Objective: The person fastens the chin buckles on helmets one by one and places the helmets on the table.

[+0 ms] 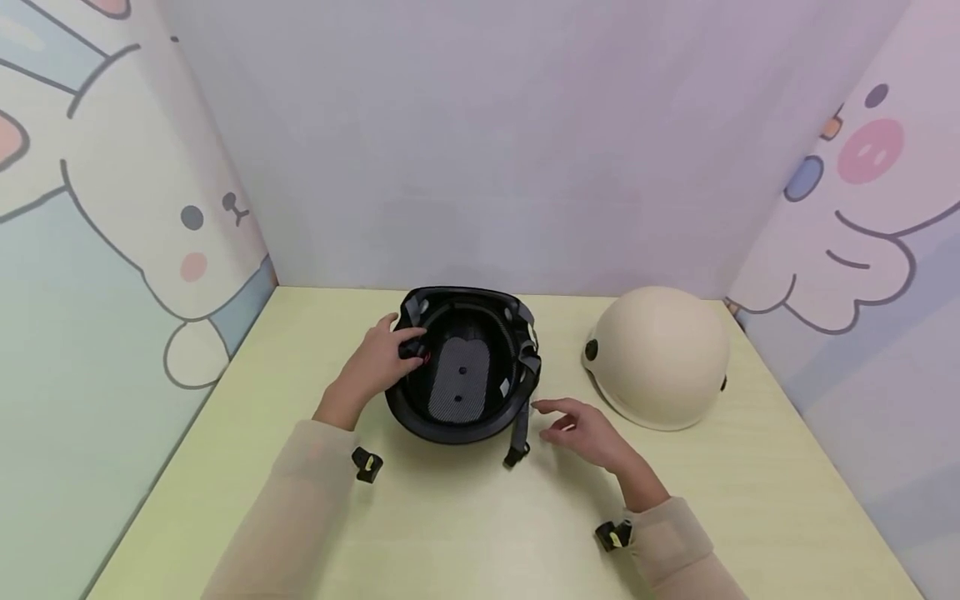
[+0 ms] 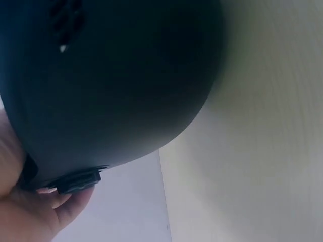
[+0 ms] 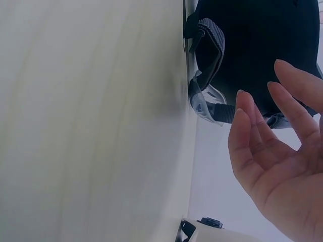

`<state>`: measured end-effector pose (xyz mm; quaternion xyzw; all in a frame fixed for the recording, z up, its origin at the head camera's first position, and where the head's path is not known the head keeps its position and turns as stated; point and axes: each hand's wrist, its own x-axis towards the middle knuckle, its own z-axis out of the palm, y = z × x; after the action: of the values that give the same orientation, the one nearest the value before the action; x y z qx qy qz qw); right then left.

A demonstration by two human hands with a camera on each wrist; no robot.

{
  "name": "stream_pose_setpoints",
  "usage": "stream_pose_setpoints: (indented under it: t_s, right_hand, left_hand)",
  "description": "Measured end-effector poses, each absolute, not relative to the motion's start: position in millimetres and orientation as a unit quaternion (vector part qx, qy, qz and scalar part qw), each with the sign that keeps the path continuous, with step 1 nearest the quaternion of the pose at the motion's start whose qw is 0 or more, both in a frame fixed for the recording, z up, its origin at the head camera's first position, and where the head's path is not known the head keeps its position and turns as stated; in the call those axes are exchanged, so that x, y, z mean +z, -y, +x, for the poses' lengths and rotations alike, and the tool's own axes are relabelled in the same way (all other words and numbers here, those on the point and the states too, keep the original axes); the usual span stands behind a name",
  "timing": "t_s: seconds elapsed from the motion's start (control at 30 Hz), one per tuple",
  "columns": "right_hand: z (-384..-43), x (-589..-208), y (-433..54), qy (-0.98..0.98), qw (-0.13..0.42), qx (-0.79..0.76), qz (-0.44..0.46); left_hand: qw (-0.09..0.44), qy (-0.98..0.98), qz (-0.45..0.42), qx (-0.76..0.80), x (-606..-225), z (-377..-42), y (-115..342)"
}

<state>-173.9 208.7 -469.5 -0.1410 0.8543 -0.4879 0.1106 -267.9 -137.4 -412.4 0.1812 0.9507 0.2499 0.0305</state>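
A black helmet (image 1: 450, 435) lies upside down on the table, its padded inside facing up. My left hand (image 1: 377, 358) grips the helmet's left rim, with fingers and thumb reaching over the edge. In the left wrist view, the helmet's dark shell (image 2: 116, 101) fills much of the frame, and fingers (image 2: 73, 206) touch a black fitting at its edge. A black chin strap (image 1: 520, 429) hangs down over the right rim, its buckle near the table. Just right of the strap is my right hand (image 1: 588, 433), fingers loosely bent and holding nothing.
Behind my right hand, a cream helmet (image 1: 663, 358) sits dome up on the pale yellow table (image 1: 465, 533). A grey-lilac back wall (image 1: 465, 150) and cartoon-printed side walls (image 1: 870, 192) enclose the table. Each wrist carries a small black device (image 1: 367, 465).
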Motion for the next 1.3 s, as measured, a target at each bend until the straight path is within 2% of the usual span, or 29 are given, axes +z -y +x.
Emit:
stream_pose_setpoints:
  t_s: [0.37,0.8,1.3]
  right_hand:
    - [-185,-473,-203,-0.868,0.121,-0.452,-0.169]
    - [-182,-473,-204,-0.868,0.122,-0.456,-0.154]
    - [-182,-471,-205,-0.867,0.129,-0.460,-0.145]
  left_hand:
    - [0.059,-0.976,0.146,0.148,-401,-269,127]
    - [-0.013,-0.970,0.166,0.176,-411,-268,127]
    - [-0.033,-0.949,0.169,0.263,-401,-266,126]
